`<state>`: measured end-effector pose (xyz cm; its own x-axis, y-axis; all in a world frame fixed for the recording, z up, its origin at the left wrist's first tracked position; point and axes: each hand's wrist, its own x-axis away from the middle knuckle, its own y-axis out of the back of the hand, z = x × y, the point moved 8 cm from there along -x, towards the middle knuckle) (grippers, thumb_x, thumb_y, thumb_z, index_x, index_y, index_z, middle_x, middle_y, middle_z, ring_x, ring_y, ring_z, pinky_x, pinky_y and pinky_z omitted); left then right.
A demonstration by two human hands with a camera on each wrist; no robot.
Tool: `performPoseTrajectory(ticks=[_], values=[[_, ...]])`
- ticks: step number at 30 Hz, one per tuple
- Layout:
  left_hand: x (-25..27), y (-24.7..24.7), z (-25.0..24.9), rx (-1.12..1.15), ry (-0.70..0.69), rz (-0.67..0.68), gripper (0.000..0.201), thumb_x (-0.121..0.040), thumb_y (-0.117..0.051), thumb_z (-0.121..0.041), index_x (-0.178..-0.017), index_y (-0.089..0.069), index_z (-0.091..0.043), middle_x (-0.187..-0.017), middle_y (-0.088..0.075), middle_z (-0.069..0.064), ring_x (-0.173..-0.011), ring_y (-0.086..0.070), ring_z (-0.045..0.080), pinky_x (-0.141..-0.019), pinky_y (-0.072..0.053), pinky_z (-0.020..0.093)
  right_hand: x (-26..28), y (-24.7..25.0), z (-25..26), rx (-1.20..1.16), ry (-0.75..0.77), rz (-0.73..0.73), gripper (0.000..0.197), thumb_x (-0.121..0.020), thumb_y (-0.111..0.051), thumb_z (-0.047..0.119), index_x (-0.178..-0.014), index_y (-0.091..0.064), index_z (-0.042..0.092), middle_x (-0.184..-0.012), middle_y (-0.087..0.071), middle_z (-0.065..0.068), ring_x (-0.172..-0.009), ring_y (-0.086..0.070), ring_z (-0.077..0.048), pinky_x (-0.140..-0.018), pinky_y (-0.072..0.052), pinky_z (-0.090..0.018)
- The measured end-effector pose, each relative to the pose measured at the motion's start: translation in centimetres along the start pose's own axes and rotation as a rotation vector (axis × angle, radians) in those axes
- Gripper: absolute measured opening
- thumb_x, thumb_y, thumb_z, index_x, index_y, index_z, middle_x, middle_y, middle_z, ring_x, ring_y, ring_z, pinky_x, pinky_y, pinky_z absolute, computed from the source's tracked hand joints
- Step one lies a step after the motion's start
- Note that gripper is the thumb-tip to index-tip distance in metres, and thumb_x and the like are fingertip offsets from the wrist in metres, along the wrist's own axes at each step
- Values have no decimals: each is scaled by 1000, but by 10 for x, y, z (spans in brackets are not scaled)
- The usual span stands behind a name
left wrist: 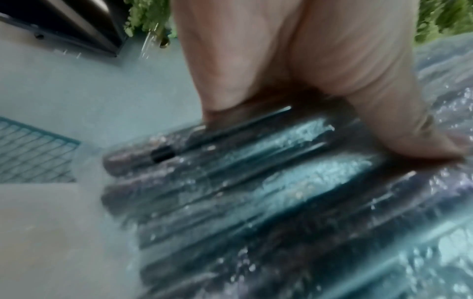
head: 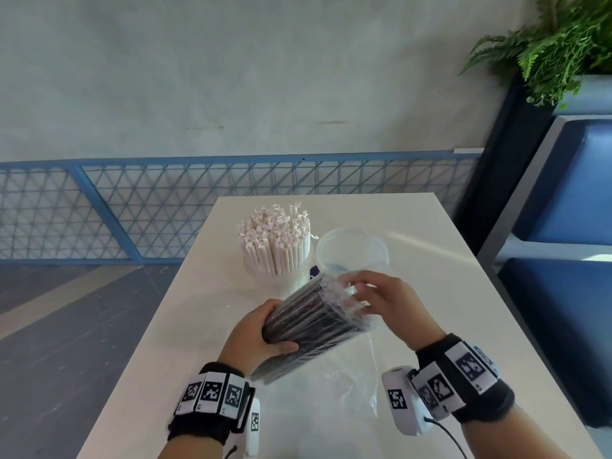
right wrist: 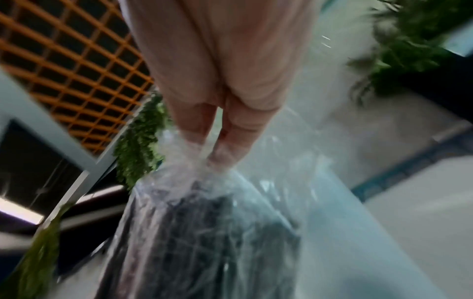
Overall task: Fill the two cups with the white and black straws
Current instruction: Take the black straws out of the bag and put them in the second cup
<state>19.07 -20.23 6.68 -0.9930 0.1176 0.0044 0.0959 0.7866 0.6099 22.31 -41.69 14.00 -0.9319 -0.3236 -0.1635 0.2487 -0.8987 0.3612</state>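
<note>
A bundle of black straws (head: 311, 323) in a clear plastic bag is held tilted above the white table (head: 185, 329). My left hand (head: 261, 336) grips its lower half, thumb across the bundle (left wrist: 256, 182). My right hand (head: 381, 299) pinches the bag's plastic (right wrist: 204, 178) at the upper end, fingers curled round the wrap. Behind the bundle stands a clear cup (head: 351, 251) with nothing in it that I can see. To its left a second cup (head: 278, 260) is packed with upright white straws (head: 275, 233).
Loose clear plastic (head: 357, 376) lies on the table under my right wrist. A blue mesh railing (head: 165, 207) runs behind the table. Blue seats (head: 563, 260) and a planter with ferns (head: 556, 38) stand to the right.
</note>
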Motion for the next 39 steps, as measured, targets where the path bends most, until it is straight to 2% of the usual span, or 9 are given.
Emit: performPoseTrajectory(ticks=[2,7,12,15,18,22,32,36,39], values=[[0,-5,4,8,4,15,60,-55,-74,-60,-105,-52,-37,-96,-67,-12,-90,-63,7,-80,-53,35,0,-2,-15,-75,-107,5,26,-90,-52,1,-101,-69,17,-104,-68,3,-73,-65,-13,-74,-55,-28],[-2,-11,10,-9,20,32,65,-52,-78,-57,-107,-48,-40,-100,-63,-12,-91,-62,6,-81,-53,33,-3,-18,-6,258,82,115,55,-71,-65,-9,-117,-63,22,-110,-53,9,-86,-58,-9,-63,-48,-9],[-5,-15,8,43,33,36,87,-42,-88,-48,-117,-45,-39,-107,-65,-11,-98,-63,9,-88,-52,30,-7,-24,18,131,199,-34,40,-76,-66,-3,-102,-66,27,-101,-61,8,-83,-60,3,-68,-47,-5],[-3,-12,12,91,45,-25,82,-42,-90,-39,-113,-50,-34,-103,-66,-9,-99,-62,8,-86,-51,25,-10,-27,16,157,168,-160,15,-82,-65,7,-71,-65,18,-79,-64,-8,-70,-63,-18,-63,-54,-25],[-2,-10,14,98,50,-47,76,-43,-91,-35,-109,-51,-32,-99,-66,-10,-97,-62,4,-79,-47,14,-13,-25,5,157,97,-216,34,-82,-66,8,-57,-54,27,-64,-59,-7,-63,-60,-25,-64,-53,-33],[-5,-11,16,77,50,-36,73,-46,-90,-38,-107,-51,-31,-99,-65,-10,-94,-62,4,-76,-46,12,-11,-12,0,14,25,-286,40,-76,-69,-4,-60,-60,31,-67,-64,6,-63,-59,-3,-65,-48,-7],[-13,-13,18,12,27,31,66,-52,-88,-38,-104,-48,-35,-99,-66,-10,-93,-64,9,-82,-52,26,-5,41,-1,-97,-6,-373,20,-74,-71,-3,-70,-68,17,-72,-70,0,-64,-63,-2,-66,-50,-10],[-12,-11,18,27,23,27,66,-53,-88,-34,-105,-49,-35,-100,-67,-10,-94,-64,7,-82,-51,23,-6,53,-4,-145,2,-404,19,-76,-70,-2,-72,-69,17,-77,-71,-5,-70,-64,-13,-71,-53,-20],[-11,-8,21,42,23,27,64,-52,-89,-34,-102,-50,-39,-98,-67,-11,-92,-65,5,-80,-51,24,-2,51,0,-133,24,-425,18,-79,-68,1,-76,-67,18,-80,-69,-3,-69,-61,-4,-66,-47,-10]])
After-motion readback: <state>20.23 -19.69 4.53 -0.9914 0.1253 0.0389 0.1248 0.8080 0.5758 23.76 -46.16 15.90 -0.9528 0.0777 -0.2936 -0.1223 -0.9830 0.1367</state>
